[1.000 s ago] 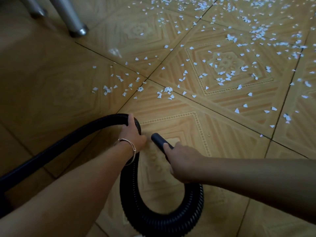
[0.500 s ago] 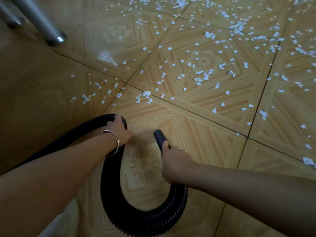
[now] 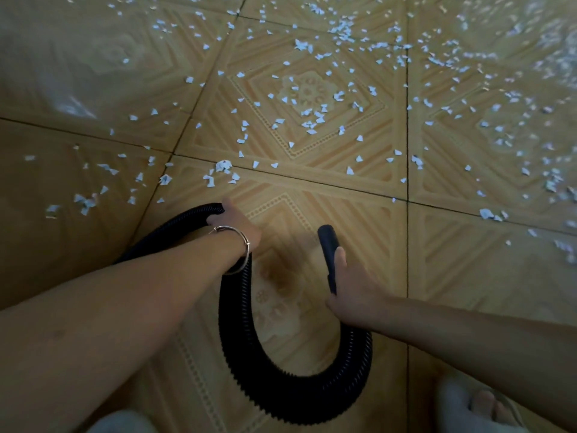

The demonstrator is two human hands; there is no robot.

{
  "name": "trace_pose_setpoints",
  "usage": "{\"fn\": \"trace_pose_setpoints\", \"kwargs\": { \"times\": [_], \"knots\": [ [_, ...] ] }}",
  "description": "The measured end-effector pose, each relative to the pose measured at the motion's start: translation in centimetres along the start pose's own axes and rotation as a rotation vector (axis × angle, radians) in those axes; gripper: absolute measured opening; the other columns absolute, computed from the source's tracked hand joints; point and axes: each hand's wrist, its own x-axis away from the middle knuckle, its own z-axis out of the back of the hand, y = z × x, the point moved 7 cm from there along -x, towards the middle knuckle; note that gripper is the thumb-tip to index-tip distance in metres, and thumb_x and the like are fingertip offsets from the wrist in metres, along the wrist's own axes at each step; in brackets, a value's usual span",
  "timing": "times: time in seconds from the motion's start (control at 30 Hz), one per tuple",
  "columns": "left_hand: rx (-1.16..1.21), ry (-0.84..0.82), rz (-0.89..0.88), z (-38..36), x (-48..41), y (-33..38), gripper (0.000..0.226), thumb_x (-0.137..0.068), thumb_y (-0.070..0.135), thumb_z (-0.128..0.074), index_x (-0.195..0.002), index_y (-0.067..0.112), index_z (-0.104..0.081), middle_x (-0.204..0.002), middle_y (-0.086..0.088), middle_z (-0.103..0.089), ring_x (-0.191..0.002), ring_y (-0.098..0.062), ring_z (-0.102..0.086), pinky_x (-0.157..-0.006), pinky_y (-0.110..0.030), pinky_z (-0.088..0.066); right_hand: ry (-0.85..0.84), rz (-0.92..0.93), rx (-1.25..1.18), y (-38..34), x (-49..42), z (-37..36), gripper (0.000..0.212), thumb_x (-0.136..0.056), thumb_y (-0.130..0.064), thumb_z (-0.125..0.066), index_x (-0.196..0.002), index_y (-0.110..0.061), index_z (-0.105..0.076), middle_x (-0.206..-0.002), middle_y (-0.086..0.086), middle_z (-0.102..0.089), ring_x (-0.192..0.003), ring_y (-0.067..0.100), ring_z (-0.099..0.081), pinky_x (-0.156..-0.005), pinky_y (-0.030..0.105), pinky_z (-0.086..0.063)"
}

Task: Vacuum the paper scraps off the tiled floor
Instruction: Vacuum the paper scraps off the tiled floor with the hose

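Above the tan floor tiles (image 3: pixel 343 214), the left hand (image 3: pixel 237 226) grips a black ribbed hose (image 3: pixel 281 392). The right hand (image 3: pixel 352 292) grips its smooth black nozzle (image 3: pixel 326 242); white paper scraps (image 3: pixel 223 165) lie farther off.

hose (image 3: pixel 281 385): black, ribbed, bent in a U, 1 end running off left.
nozzle (image 3: pixel 326 242): smooth black tube, mouth pointing toward the scraps, apart from them.
paper scraps (image 3: pixel 312 120): small white bits, scattered ahead, densest upper right.
tiled floor (image 3: pixel 359 232): tan, patterned, dark grout lines.

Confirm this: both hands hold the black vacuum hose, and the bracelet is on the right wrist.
Wrong wrist. In the head view the bracelet is on the left wrist. The left hand and right hand do both hold the black vacuum hose.
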Motion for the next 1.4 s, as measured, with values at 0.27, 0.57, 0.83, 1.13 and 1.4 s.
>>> {"fn": "trace_pose_setpoints", "kwargs": {
  "times": [0.27, 0.57, 0.83, 1.13, 1.4],
  "knots": [
    [0.111, 0.045, 0.034, 2.1, 0.1, -1.5, 0.082, -0.093, 0.017, -0.052, -0.15, 0.017, 0.007, -0.147, -0.024, -0.014, -0.113, -0.033, -0.049, -0.092, -0.036, -0.041, 0.001, 0.048, 0.142, -2.3, -2.4, 2.7, 0.086, -0.092, -0.028, -0.055, -0.152, -0.018, 0.007, -0.129, 0.019, -0.046, -0.104, 0.029, -0.055, -0.068, 0.031, -0.044],
    [0.36, 0.152, 0.0, 6.6, -1.7, -6.0, 0.078, -0.092, 0.013, -0.047, -0.149, 0.022, 0.005, -0.144, -0.023, -0.017, -0.105, -0.036, -0.053, -0.087, -0.037, -0.043, 0.107, 0.269, 0.465, -14.0, -6.6, 6.3, 0.077, -0.092, -0.025, -0.054, -0.151, -0.025, -0.004, -0.123, 0.014, -0.047, -0.101, 0.03, -0.055, -0.071, 0.034, -0.046],
    [0.591, 0.226, 0.038, 10.2, -3.2, -9.5, 0.075, -0.09, 0.004, -0.043, -0.148, 0.026, -0.001, -0.144, -0.022, -0.018, -0.106, -0.038, -0.051, -0.085, -0.038, -0.043, 0.139, 0.229, 0.507, -18.5, -9.0, 7.8, 0.077, -0.091, -0.022, -0.052, -0.151, -0.028, -0.004, -0.122, 0.014, -0.048, -0.102, 0.031, -0.057, -0.08, 0.037, -0.051],
    [0.671, 0.254, 0.032, 11.5, -3.7, -10.7, 0.077, -0.088, 0.003, -0.043, -0.148, 0.029, -0.001, -0.141, -0.021, -0.021, -0.106, -0.039, -0.051, -0.084, -0.041, -0.043, 0.129, 0.21, 0.549, -19.1, -8.3, 7.8, 0.073, -0.093, -0.023, -0.049, -0.151, -0.028, -0.004, -0.125, 0.014, -0.048, -0.106, 0.032, -0.055, -0.085, 0.037, -0.049],
    [0.694, 0.339, 0.046, 12.6, -3.4, -13.6, 0.078, -0.087, 0.003, -0.045, -0.147, 0.032, -0.004, -0.138, -0.018, -0.024, -0.107, -0.036, -0.049, -0.09, -0.04, -0.042, 0.118, 0.364, 0.594, -22.7, -6.9, 5.9, 0.077, -0.094, -0.027, -0.049, -0.152, -0.031, 0.001, -0.125, 0.013, -0.045, -0.104, 0.029, -0.054, -0.078, 0.034, -0.046]
  ]
}}
